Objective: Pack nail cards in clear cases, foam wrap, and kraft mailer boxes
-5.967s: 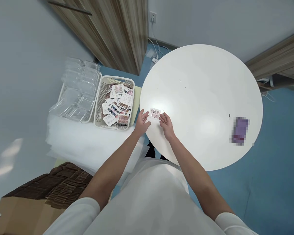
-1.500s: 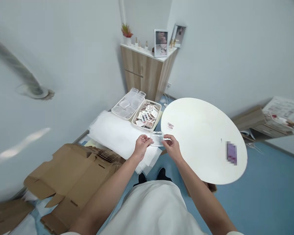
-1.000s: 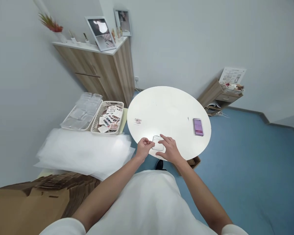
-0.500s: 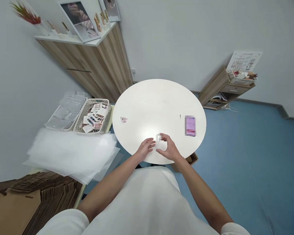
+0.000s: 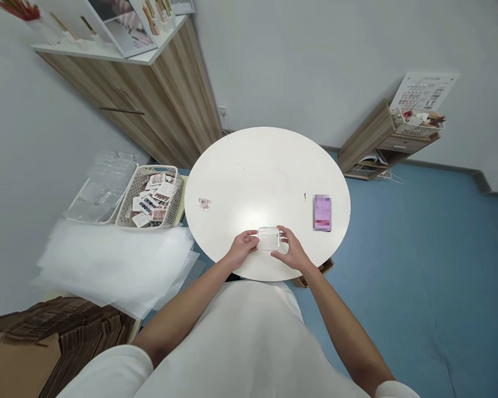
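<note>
A clear box [image 5: 269,240] is over the near part of the table [image 5: 265,171] — right hand [image 5: 294,254] gripping its right end between thumb and fingers, left hand [image 5: 239,250] touching its left end — whether pinching, I cannot tell.

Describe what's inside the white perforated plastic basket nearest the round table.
The basket holds heaped rectangular white cards, some bearing coloured nail-shaped pieces; anything lower is covered.

left arm [image 5: 186,309] and right arm [image 5: 340,320] bare, reaching forward, converging, left hand [image 5: 239,249] turned inward, fingers [image 5: 251,233] near thumb [image 5: 253,243], right hand [image 5: 292,253] facing it, fingers and thumb curved wide apart
</note>
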`<state>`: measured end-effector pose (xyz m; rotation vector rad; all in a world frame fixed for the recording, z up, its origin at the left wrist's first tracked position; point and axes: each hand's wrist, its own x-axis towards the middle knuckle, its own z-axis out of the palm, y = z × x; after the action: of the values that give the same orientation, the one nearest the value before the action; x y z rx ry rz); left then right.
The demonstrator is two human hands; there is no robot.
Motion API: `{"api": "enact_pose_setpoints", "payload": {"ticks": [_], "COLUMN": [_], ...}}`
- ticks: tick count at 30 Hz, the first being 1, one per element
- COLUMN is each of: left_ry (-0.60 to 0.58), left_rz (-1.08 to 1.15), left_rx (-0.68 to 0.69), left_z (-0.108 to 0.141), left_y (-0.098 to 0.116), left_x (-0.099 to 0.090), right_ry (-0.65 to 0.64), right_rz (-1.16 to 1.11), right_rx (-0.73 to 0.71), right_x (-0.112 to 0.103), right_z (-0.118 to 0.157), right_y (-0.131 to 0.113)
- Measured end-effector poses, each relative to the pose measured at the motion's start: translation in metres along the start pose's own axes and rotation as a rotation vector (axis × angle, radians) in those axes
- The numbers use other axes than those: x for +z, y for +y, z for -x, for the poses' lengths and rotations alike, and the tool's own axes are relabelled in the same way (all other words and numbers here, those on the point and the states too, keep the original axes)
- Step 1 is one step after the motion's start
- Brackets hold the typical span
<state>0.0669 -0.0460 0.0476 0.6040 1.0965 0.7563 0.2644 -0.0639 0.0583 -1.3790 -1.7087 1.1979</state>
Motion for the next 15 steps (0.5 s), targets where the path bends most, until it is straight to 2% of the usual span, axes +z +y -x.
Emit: {"api": "enact_pose_setpoints", "payload": {"ticks": [9,15], "left_ry": [-0.05,-0.194], "left_rz": [-0.237,-0.342], "left_rx": [0.166,0.175], "left_z": [-0.008,-0.006], "left_y": [0.005,0.004], "left_x": [-0.008,-0.016], "right_ry": [-0.056,-0.061], "right_rz": [0.12,0.123], "right_rx": [-0.044,-0.033], "right_x": [-0.003,-0.001], "right_z": [-0.003,-0.003], "right_y": [-0.004,0.003]}}
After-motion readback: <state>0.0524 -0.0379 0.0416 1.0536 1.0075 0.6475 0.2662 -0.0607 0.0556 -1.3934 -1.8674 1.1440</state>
